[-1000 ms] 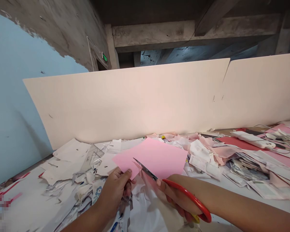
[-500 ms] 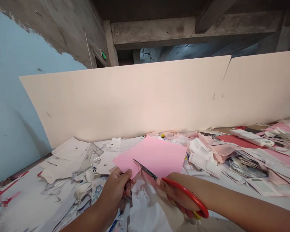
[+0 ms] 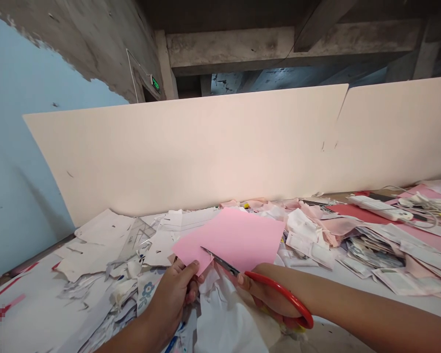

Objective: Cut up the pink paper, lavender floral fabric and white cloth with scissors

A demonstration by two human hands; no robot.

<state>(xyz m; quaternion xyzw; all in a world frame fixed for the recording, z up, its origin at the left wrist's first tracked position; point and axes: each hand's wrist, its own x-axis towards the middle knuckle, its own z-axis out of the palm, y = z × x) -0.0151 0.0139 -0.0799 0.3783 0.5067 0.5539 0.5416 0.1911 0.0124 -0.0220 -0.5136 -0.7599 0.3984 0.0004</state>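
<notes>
Scissors [image 3: 220, 262] have shifted only slightly since the earlier frame, their tip now a touch lower over the pink paper sheet [image 3: 231, 240]. Their blades point up and left, lying across the sheet's near edge; how far apart they stand is hard to make out. The right hand [image 3: 272, 299] closes around the red handles [image 3: 284, 299], its fingers partly hidden. The left hand [image 3: 171, 299] pinches the sheet's near corner, thumb [image 3: 191, 267] on top, fingers mostly hidden beneath. The sheet's long axis runs roughly crosswise, held above white paper scraps [image 3: 224, 314].
</notes>
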